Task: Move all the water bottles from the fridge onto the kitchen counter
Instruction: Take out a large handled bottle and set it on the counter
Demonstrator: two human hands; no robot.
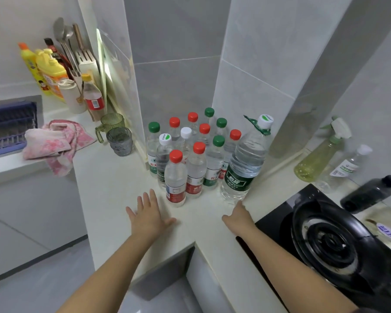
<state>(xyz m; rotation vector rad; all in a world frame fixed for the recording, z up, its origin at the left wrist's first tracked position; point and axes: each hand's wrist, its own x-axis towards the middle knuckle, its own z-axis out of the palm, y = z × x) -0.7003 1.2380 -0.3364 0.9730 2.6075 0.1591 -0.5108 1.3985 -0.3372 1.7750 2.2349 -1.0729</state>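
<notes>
The left grip [148,214] is laid flat on the table [113,181], with its fingers spread and straight and nothing held. The right grip [239,214] is stretched out over the table and also holds nothing. Its fingers are foreshortened, and their tips are seen at the base of the big bottle [246,159], though contact cannot be told. The bottles [195,170] are stood upright in a tight cluster in the table's corner against the tiled wall, with red, green and white caps. The big bottle is placed at the cluster's right. The nearest red-capped one is found just beyond the left grip. A stove [330,240] is set to the right, and a pink towel [57,141] to the left.
</notes>
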